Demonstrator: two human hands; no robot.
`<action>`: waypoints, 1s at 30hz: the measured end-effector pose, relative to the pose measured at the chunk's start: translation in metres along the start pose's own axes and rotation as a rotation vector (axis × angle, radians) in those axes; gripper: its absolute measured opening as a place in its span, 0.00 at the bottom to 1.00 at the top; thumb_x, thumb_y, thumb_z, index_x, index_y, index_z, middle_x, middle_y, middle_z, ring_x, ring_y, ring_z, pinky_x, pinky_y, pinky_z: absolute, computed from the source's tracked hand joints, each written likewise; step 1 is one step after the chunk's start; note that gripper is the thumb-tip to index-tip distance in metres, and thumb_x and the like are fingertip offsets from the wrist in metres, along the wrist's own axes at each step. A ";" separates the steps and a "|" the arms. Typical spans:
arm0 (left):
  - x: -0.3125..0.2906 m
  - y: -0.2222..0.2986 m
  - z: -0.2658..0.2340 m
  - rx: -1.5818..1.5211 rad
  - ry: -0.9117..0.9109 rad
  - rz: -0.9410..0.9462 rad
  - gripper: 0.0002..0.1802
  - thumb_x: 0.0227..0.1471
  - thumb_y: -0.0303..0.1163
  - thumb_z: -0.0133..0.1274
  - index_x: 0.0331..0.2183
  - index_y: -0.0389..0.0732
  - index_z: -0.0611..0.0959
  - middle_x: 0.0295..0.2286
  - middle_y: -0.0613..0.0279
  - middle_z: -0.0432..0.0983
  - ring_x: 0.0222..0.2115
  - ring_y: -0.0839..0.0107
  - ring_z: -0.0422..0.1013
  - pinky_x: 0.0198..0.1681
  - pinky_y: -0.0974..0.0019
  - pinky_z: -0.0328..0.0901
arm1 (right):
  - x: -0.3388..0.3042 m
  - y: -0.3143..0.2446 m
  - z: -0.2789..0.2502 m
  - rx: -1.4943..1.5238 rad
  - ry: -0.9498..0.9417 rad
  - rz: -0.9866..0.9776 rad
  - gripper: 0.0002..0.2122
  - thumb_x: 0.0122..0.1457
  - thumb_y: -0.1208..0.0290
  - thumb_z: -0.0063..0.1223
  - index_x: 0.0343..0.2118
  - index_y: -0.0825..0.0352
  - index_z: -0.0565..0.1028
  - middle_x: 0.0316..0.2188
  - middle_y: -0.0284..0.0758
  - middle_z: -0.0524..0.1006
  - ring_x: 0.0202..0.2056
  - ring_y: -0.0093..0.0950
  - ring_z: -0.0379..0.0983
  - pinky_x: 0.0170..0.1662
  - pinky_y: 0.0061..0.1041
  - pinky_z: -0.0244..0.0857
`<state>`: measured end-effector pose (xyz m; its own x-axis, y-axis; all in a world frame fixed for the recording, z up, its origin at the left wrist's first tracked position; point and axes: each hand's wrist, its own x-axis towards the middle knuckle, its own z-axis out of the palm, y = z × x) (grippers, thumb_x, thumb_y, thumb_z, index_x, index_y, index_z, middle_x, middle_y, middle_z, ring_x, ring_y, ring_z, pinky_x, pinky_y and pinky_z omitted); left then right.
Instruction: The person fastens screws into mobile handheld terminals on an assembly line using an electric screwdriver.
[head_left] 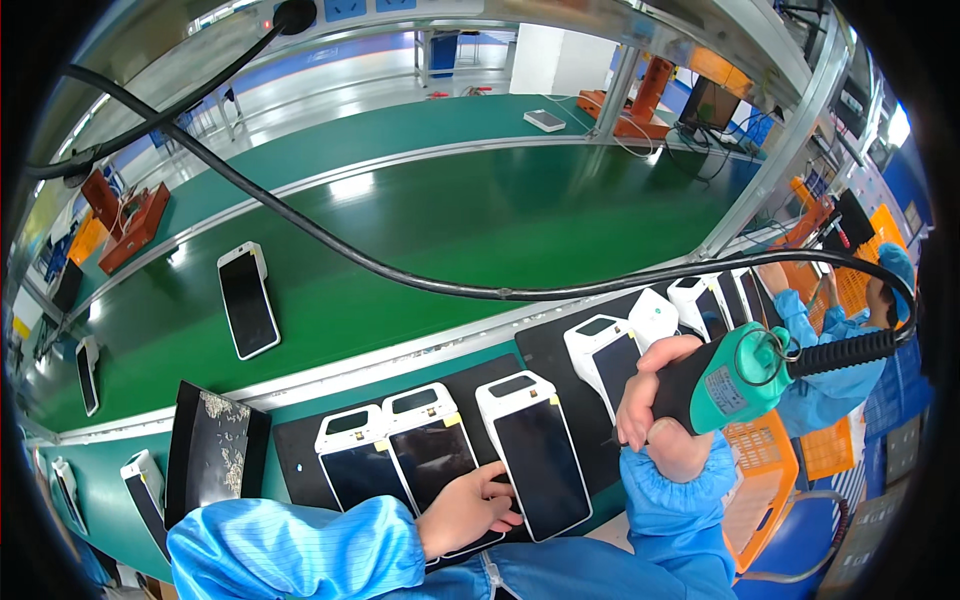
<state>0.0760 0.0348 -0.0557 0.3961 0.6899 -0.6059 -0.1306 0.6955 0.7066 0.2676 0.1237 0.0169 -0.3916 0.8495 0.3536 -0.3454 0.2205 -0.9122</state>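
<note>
My right hand (655,405) is wrapped round an electric screwdriver (742,378) with a green and black body, held above the right part of the black mat. Its tip is hard to make out. My left hand (472,508) lies low on the mat with fingers apart, fingertips against the left edge of a white handheld payment terminal (542,465) with a dark screen. Left of it lie two similar terminals, one (430,445) partly under my left hand and the other (355,470) beside it. Another terminal (605,355) lies beyond the right hand.
A thick black cable (400,268) hangs across the view to the screwdriver. A black box of small screws (215,445) stands left of the mat. Beyond runs a green conveyor belt (420,220) carrying a terminal (250,300). At right are an orange basket (765,480) and a co-worker's blue sleeve (815,335).
</note>
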 end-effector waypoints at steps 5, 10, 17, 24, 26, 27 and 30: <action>-0.044 0.003 -0.020 -0.001 0.061 0.193 0.26 0.52 0.20 0.42 0.54 0.36 0.59 0.48 0.48 0.64 0.35 0.70 0.73 0.37 0.73 0.69 | 0.003 0.011 0.000 -0.038 -0.030 0.010 0.24 0.37 0.83 0.57 0.41 0.73 0.64 0.18 0.30 0.68 0.20 0.16 0.64 0.22 0.14 0.57; -0.114 0.015 -0.085 0.437 0.777 0.632 0.08 0.49 0.22 0.49 0.35 0.34 0.76 0.30 0.60 0.73 0.27 0.77 0.71 0.29 0.74 0.66 | 0.007 0.028 0.008 -0.270 0.175 0.134 0.22 0.38 0.85 0.56 0.40 0.71 0.65 0.22 0.30 0.69 0.22 0.16 0.64 0.25 0.14 0.57; -0.198 -0.059 -0.223 1.108 1.274 0.178 0.15 0.37 0.35 0.60 0.31 0.39 0.79 0.25 0.57 0.70 0.28 0.62 0.70 0.32 0.61 0.65 | -0.006 0.061 0.021 -0.124 0.080 0.320 0.18 0.40 0.82 0.52 0.38 0.73 0.65 0.16 0.30 0.66 0.13 0.18 0.61 0.16 0.15 0.56; -0.150 -0.065 -0.226 1.044 1.192 0.256 0.13 0.38 0.33 0.59 0.30 0.43 0.77 0.26 0.59 0.67 0.33 0.60 0.67 0.37 0.61 0.64 | -0.013 0.066 0.033 -0.045 0.173 0.240 0.19 0.44 0.73 0.53 0.40 0.74 0.62 0.14 0.31 0.63 0.11 0.19 0.58 0.14 0.16 0.55; -0.145 -0.068 -0.227 0.992 1.135 0.265 0.05 0.40 0.28 0.55 0.26 0.41 0.77 0.24 0.60 0.68 0.31 0.60 0.68 0.34 0.61 0.64 | -0.012 0.065 0.036 -0.054 0.164 0.235 0.20 0.44 0.73 0.53 0.40 0.73 0.62 0.14 0.31 0.63 0.11 0.19 0.58 0.14 0.16 0.55; -0.142 -0.067 -0.227 0.992 1.119 0.274 0.05 0.40 0.28 0.55 0.26 0.41 0.77 0.24 0.60 0.68 0.31 0.60 0.68 0.34 0.61 0.64 | -0.013 0.063 0.034 -0.074 0.175 0.228 0.20 0.44 0.72 0.54 0.40 0.73 0.62 0.14 0.31 0.63 0.11 0.19 0.58 0.14 0.16 0.55; -0.135 -0.060 -0.233 1.044 1.223 0.343 0.05 0.43 0.30 0.52 0.25 0.38 0.76 0.25 0.52 0.71 0.29 0.54 0.70 0.33 0.58 0.64 | -0.011 0.050 0.027 -0.087 0.136 0.182 0.20 0.45 0.72 0.54 0.41 0.72 0.62 0.14 0.31 0.64 0.13 0.19 0.60 0.16 0.15 0.55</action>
<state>-0.1816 -0.0532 -0.1021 -0.4960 0.8656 0.0681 0.7775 0.4079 0.4786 0.2316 0.1126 -0.0266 -0.3199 0.9345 0.1564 -0.2027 0.0937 -0.9747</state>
